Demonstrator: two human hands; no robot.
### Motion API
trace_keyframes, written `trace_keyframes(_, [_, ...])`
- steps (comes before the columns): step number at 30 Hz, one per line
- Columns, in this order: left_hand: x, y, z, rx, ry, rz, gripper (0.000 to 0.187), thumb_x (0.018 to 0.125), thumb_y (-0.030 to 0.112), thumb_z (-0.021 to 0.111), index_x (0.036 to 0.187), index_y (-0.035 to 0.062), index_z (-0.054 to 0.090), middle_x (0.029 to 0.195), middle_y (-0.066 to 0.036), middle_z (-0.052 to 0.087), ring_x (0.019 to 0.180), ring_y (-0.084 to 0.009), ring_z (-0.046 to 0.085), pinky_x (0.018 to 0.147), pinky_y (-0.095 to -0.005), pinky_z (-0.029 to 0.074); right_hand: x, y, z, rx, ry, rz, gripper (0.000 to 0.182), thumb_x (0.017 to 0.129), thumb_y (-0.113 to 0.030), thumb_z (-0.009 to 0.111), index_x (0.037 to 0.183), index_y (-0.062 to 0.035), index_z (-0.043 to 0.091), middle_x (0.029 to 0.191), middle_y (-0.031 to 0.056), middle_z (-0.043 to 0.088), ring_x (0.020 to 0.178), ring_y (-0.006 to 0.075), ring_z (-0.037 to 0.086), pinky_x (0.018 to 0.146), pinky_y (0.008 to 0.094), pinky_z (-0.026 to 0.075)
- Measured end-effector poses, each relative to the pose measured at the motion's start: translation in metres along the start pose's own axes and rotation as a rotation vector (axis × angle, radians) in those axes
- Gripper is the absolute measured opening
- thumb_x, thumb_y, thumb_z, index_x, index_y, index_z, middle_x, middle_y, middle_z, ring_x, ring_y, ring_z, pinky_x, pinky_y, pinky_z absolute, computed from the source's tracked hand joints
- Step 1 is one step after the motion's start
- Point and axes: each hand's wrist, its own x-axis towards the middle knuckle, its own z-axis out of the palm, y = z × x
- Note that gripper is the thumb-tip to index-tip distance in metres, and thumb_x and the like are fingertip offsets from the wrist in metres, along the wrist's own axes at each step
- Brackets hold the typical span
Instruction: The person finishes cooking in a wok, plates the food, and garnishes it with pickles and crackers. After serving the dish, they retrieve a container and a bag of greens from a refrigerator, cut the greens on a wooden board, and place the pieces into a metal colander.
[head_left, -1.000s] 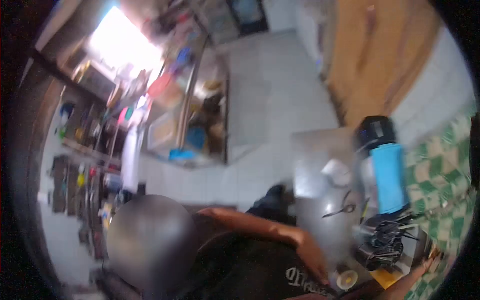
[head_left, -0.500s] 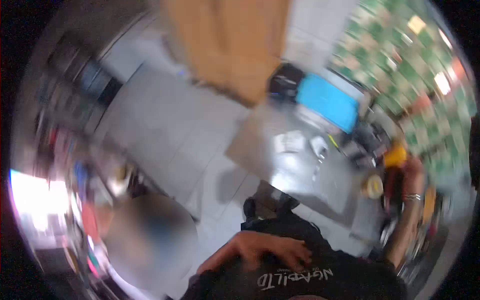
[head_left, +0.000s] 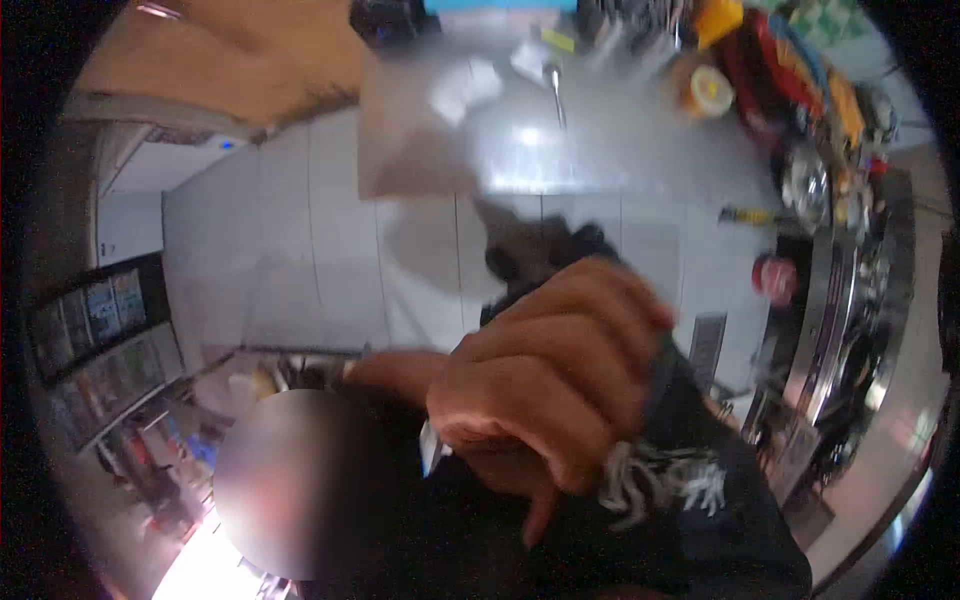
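My left hand (head_left: 550,370) is large and close to the camera, over the dark shirt (head_left: 700,530) with white lettering. Its fingers are curled inward, and nothing shows in them. A narrow strip of skin to its left may be the forearm; the blur hides how it joins. My right hand is out of sight. Beyond my hand is a shiny grey table (head_left: 620,160), with a spoon-like metal utensil (head_left: 558,95), white papers (head_left: 467,88), a yellow strip (head_left: 557,40) and a round yellow-and-white item (head_left: 711,91) on it.
Blue (head_left: 500,5) shows at the top edge. An orange object (head_left: 718,20) and cluttered items lie at upper right. A yellow-and-black tool (head_left: 750,215) and a red item (head_left: 773,278) are at right. Pale tiled floor (head_left: 270,240) stretches left, towards a white cabinet (head_left: 135,185).
The view has turned, so the table now sits higher and straighter. My left hand has risen from the shirt towards the camera and curled. My right hand, earlier by an orange object, has left view.
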Motion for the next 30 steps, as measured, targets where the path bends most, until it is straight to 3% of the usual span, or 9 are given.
trace_keyframes(3, [0.014, -0.019, 0.037, -0.065, 0.189, -0.134, 0.021, 0.092, 0.033, 0.050, 0.084, 0.0160, 0.058, 0.084, -0.004, 0.061, 0.080, -0.0265, 0.056, 0.084, -0.0568, 0.039, -0.013, 0.014, 0.031, 0.067, -0.067, 0.076, 0.059, 0.094, -0.047, 0.044, 0.136, -0.0079, 0.035, 0.117, 0.0237, 0.053, 0.107, 0.0346, 0.055, 0.092, 0.0428, 0.043])
trace_keyframes(16, [0.020, -0.132, 0.151, -0.544, -0.084, -0.436, 0.022, 0.091, 0.035, 0.051, 0.081, 0.0157, 0.057, 0.081, -0.005, 0.060, 0.071, -0.0298, 0.055, 0.077, -0.0557, 0.041, -0.015, 0.058, 0.040, 0.276, -0.058, 0.064, 0.057, 0.093, -0.047, 0.045, 0.134, -0.0071, 0.039, 0.114, 0.0241, 0.055, 0.105, 0.0354, 0.056, 0.091, 0.0441, 0.044])
trace_keyframes(18, [0.029, -0.140, 0.164, -0.415, -0.002, -0.371, 0.023, 0.091, 0.035, 0.051, 0.081, 0.0157, 0.056, 0.080, -0.005, 0.060, 0.069, -0.0303, 0.055, 0.076, -0.0555, 0.041, -0.033, 0.068, 0.046, 0.336, -0.058, 0.059, 0.057, 0.093, -0.047, 0.045, 0.134, -0.0070, 0.039, 0.114, 0.0241, 0.055, 0.105, 0.0355, 0.056, 0.091, 0.0442, 0.044])
trace_keyframes(21, [0.043, -0.161, 0.182, 0.073, 0.404, 0.063, 0.015, 0.086, 0.035, 0.054, 0.092, 0.0222, 0.061, 0.095, -0.005, 0.058, 0.081, -0.0280, 0.056, 0.077, -0.0529, 0.040, -0.059, 0.111, 0.056, 0.427, -0.010, 0.115, 0.057, 0.093, -0.047, 0.045, 0.133, -0.0068, 0.040, 0.113, 0.0242, 0.056, 0.105, 0.0357, 0.056, 0.091, 0.0445, 0.044])
trace_keyframes(22, [0.047, -0.186, 0.207, 0.051, 0.367, 0.040, 0.015, 0.086, 0.035, 0.054, 0.092, 0.0222, 0.061, 0.095, -0.005, 0.058, 0.081, -0.0280, 0.056, 0.077, -0.0529, 0.040, -0.063, 0.127, 0.059, 0.467, 0.001, 0.131, 0.056, 0.093, -0.047, 0.045, 0.133, -0.0068, 0.040, 0.113, 0.0242, 0.056, 0.105, 0.0357, 0.057, 0.091, 0.0446, 0.044])
trace_keyframes(25, [0.065, -0.229, 0.257, 0.050, 0.473, 0.445, 0.023, 0.089, 0.034, 0.050, 0.102, 0.0172, 0.058, 0.095, -0.009, 0.060, 0.079, -0.0297, 0.057, 0.074, -0.0495, 0.042, -0.067, 0.153, 0.066, 0.587, 0.073, 0.188, 0.056, 0.093, -0.047, 0.045, 0.132, -0.0066, 0.041, 0.112, 0.0243, 0.057, 0.104, 0.0359, 0.057, 0.090, 0.0449, 0.044])
trace_keyframes(26, [0.068, -0.221, 0.266, 0.020, 0.170, 0.127, 0.029, 0.092, 0.038, 0.049, 0.103, 0.0124, 0.057, 0.110, -0.001, 0.058, 0.101, -0.0209, 0.049, 0.095, -0.0453, 0.022, -0.067, 0.157, 0.072, 0.626, 0.097, 0.194, 0.056, 0.093, -0.047, 0.045, 0.132, -0.0065, 0.041, 0.112, 0.0244, 0.057, 0.104, 0.0360, 0.057, 0.090, 0.0450, 0.045])
trace_keyframes(28, [0.072, -0.222, 0.289, -0.036, -0.188, -0.193, 0.036, 0.094, 0.041, 0.048, 0.105, 0.0077, 0.056, 0.125, 0.008, 0.056, 0.122, -0.0121, 0.040, 0.116, -0.0411, 0.001, -0.069, 0.162, 0.084, 0.709, 0.136, 0.209, 0.056, 0.093, -0.046, 0.045, 0.132, -0.0064, 0.042, 0.112, 0.0244, 0.057, 0.104, 0.0361, 0.057, 0.090, 0.0452, 0.045])
trace_keyframes(30, [0.073, -0.246, 0.314, -0.132, -0.196, -0.251, 0.035, 0.094, 0.041, 0.047, 0.100, 0.0073, 0.055, 0.110, 0.008, 0.060, 0.115, -0.0106, 0.043, 0.115, -0.0402, 0.001, -0.070, 0.164, 0.094, 0.797, 0.178, 0.226, 0.056, 0.093, -0.046, 0.045, 0.131, -0.0063, 0.042, 0.111, 0.0245, 0.057, 0.104, 0.0362, 0.057, 0.090, 0.0454, 0.045])
